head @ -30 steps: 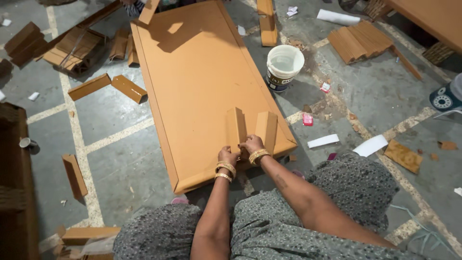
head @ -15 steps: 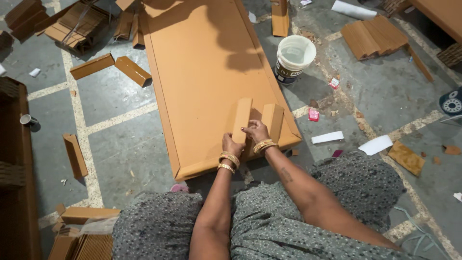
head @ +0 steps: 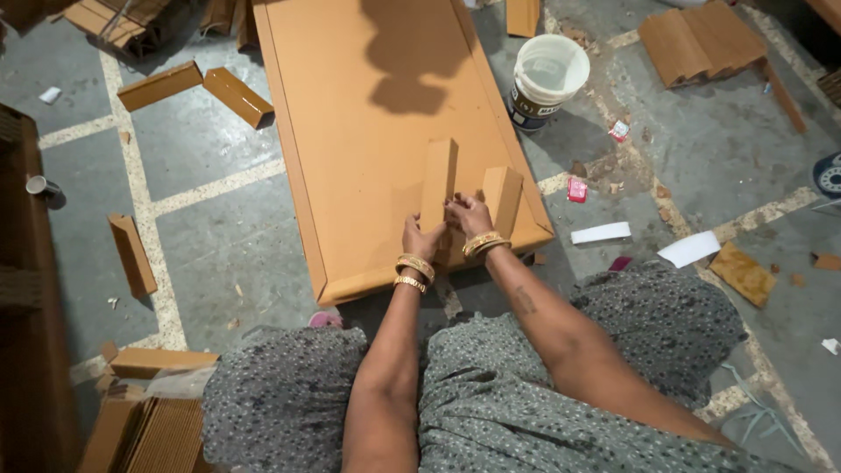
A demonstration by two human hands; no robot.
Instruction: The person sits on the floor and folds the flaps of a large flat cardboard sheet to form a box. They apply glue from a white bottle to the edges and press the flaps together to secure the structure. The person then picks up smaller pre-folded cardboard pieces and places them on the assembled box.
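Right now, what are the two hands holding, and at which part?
The left hand grips the near, lower end of the taller cardboard piece. The right hand touches between it and the shorter piece; its exact grip cannot be told.

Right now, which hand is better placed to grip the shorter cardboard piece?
Probably the right hand: it sits beside the shorter piece, nearly touching it. The left hand is at the foot of the taller piece.
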